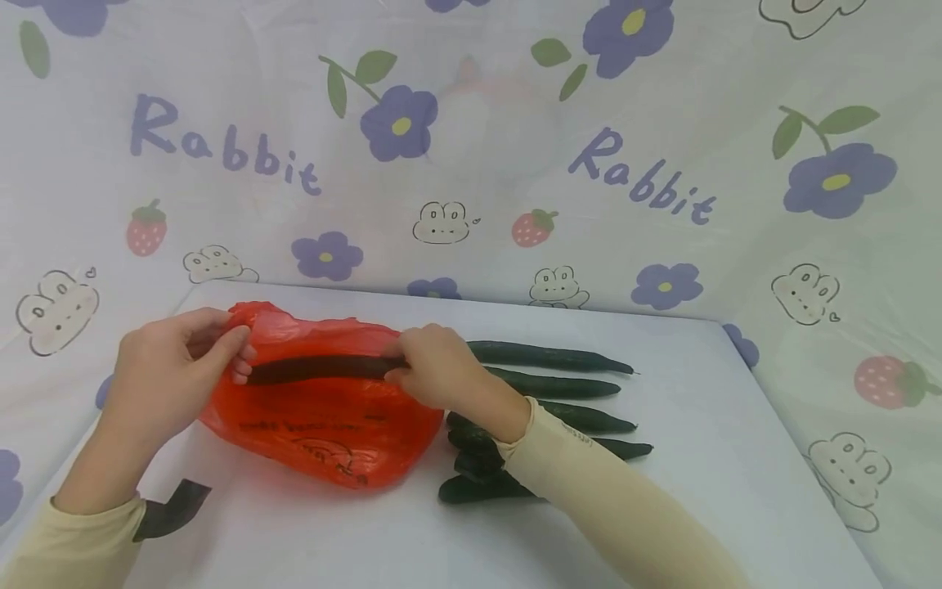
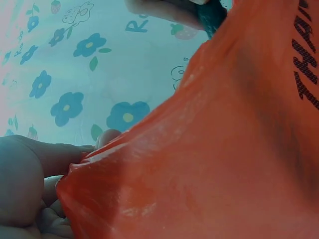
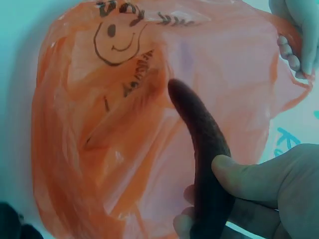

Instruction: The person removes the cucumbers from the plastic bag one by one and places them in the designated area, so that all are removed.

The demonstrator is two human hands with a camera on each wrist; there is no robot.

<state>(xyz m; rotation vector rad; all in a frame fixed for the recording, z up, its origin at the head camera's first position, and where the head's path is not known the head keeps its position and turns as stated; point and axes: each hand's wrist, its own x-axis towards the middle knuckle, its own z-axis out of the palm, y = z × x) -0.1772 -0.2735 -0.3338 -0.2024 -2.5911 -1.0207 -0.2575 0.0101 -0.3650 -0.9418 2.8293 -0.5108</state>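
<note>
A thin red plastic bag (image 1: 309,446) with black print lies on the white table. At its far left corner my left hand (image 1: 165,372) pinches the edge of the film between thumb and fingers. My right hand (image 1: 445,368) grips a dark cucumber (image 3: 202,134) near one end, thumb on one side and fingers on the other. The cucumber points left across the bag; in the left wrist view it shows as a dark shape through the film, with its green end (image 2: 212,17) sticking out past the rim. The bag's print includes a smiling face (image 3: 117,45).
Several green cucumbers (image 1: 555,357) lie side by side on the white table (image 1: 699,507), right of the bag and partly behind my right forearm. A dark strap (image 1: 172,509) sticks out at my left cuff. A printed curtain (image 1: 486,147) hangs behind the table.
</note>
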